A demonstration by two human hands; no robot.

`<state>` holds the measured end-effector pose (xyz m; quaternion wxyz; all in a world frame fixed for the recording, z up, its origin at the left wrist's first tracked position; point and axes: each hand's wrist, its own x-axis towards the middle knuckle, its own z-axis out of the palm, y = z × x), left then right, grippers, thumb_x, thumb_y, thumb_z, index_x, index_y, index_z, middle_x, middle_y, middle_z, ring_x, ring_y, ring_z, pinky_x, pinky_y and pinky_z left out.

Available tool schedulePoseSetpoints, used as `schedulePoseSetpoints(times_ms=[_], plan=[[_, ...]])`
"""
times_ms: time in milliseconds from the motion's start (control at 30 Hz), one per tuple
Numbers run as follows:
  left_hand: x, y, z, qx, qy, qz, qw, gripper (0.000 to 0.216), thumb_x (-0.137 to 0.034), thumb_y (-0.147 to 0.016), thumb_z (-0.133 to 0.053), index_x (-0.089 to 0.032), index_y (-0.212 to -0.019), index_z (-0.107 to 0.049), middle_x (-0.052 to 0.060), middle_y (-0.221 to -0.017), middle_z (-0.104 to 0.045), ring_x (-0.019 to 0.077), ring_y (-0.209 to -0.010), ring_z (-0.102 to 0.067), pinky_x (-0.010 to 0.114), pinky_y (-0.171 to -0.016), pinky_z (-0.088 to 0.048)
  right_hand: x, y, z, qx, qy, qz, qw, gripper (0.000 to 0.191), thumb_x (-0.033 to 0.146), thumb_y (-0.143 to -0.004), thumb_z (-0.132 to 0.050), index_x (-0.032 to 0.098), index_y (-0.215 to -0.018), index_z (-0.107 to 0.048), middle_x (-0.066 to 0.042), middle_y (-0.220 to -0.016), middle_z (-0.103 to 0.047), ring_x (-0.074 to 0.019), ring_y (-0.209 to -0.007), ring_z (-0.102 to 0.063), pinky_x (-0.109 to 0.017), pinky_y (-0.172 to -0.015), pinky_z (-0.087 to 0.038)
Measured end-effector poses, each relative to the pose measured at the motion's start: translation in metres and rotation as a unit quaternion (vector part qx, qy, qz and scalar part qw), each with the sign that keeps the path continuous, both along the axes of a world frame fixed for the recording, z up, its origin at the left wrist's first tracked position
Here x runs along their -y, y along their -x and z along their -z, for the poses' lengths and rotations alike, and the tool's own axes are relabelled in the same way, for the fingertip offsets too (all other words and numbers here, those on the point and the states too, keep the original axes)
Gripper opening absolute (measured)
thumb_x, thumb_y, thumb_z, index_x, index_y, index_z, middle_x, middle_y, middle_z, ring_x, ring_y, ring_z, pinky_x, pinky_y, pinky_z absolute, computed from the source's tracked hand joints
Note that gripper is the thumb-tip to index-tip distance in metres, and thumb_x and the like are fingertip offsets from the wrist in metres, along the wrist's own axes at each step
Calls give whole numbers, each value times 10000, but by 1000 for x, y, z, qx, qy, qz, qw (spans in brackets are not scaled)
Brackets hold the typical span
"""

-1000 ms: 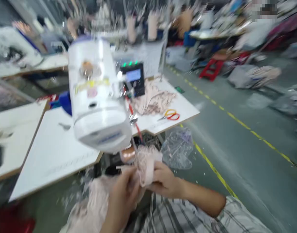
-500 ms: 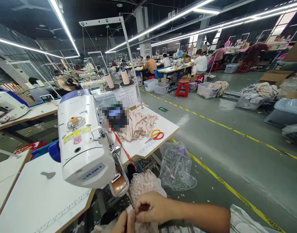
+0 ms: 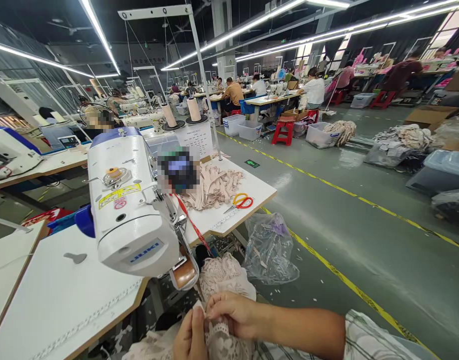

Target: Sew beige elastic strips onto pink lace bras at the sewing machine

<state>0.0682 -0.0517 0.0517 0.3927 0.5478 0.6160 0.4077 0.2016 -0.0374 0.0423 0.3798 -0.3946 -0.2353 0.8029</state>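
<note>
At the lower middle, my left hand [image 3: 191, 334] is closed with thumb and fingers pinching pale lace fabric [image 3: 222, 337]. Close beside it, my right hand [image 3: 235, 312] is closed on the same fabric, fingers curled and fingertips near the left thumb. The lace hangs below both hands, and its lower part leaves the picture. Just beyond them lies a bunched heap of beige lace pieces [image 3: 225, 274]. The head of a white sewing machine [image 3: 134, 215] stands to the left, its narrow arm end just above my hands. The exact edge being pinched is partly hidden by fingers.
Beige fabric strips [image 3: 214, 185] and red-and-yellow scissors [image 3: 241, 201] lie on the white table [image 3: 259, 190]. A red ribbon [image 3: 192, 222] hangs over its edge. A clear plastic bag [image 3: 270, 250] hangs beside the table. Farther off, people sit at machines beyond a red stool [image 3: 283, 131].
My view has tilted down slightly. Both hands show higher in the picture, and more of the lace is visible beneath them. Both keep their pinch.
</note>
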Motion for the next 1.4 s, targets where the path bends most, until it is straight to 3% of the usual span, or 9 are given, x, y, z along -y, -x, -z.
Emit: schedulePoseSetpoints(times_ms=[100,167,233,400,500,700,867,1067,1400], plan=[[-4,0,-2,-7,24,13,1000,669,-862,-743,-466,-219,-560,-506,-13,-547,-485,181,-563,-501,272,-529,-436,-1,-6,-3,100,-107,3,989,231,309,-584,-751,168,-677,-592,62,-570,-525,-65,-550,-421,-215,-530,-282],[-6,2,-3,-22,29,33,999,667,-866,-734,-467,-224,-555,-486,-16,-538,-459,180,-549,-486,264,-480,-405,-3,-11,-4,210,-211,11,955,142,255,-643,-712,160,-677,-612,54,-595,-538,-72,-578,-442,-218,-552,-300],[-6,3,-3,-29,30,50,998,672,-875,-734,-451,-226,-559,-488,-17,-535,-449,178,-543,-480,253,-449,-380,-5,-15,-3,254,-245,4,936,111,241,-661,-687,158,-667,-613,56,-588,-528,-73,-572,-437,-218,-548,-302],[-3,3,0,-7,43,44,998,663,-862,-730,-489,-213,-597,-517,-22,-561,-452,160,-570,-466,234,-479,-385,-12,-11,7,86,-93,-27,992,217,299,-592,-745,161,-677,-601,65,-558,-533,-58,-512,-388,-219,-526,-278],[-3,1,6,43,55,21,997,646,-842,-726,-535,-203,-631,-530,-29,-598,-469,149,-614,-470,224,-561,-427,-12,-11,7,-6,-21,-24,999,255,314,-596,-777,168,-674,-584,84,-542,-478,-60,-518,-398,-224,-553,-313],[-14,2,9,38,72,35,996,628,-818,-736,-548,-195,-660,-570,-20,-632,-547,164,-653,-529,238,-620,-460,-17,-23,-1,150,-188,-14,971,333,372,-625,-856,148,-715,-627,83,-567,-481,-55,-557,-398,-212,-557,-311],[-17,7,0,-11,65,32,997,552,-726,-802,-521,-202,-639,-571,10,-629,-573,178,-650,-537,253,-579,-460,-18,-18,10,154,-166,-32,974,377,471,-679,-779,151,-747,-592,75,-600,-499,-57,-552,-399,-208,-514,-288],[-23,21,23,124,113,36,985,432,-541,-865,-557,-209,-621,-428,-52,-602,-365,105,-572,-329,211,-531,-339,-22,-1,39,85,-92,-45,991,333,450,-717,-739,172,-781,-568,96,-565,-434,-45,-470,-314,-199,-453,-212],[-26,26,28,154,111,29,981,401,-455,-902,-557,-198,-622,-429,-59,-613,-342,99,-576,-283,219,-537,-289,-26,5,42,85,-94,-38,991,288,408,-729,-719,185,-730,-536,89,-541,-424,-53,-470,-310,-200,-453,-205]])
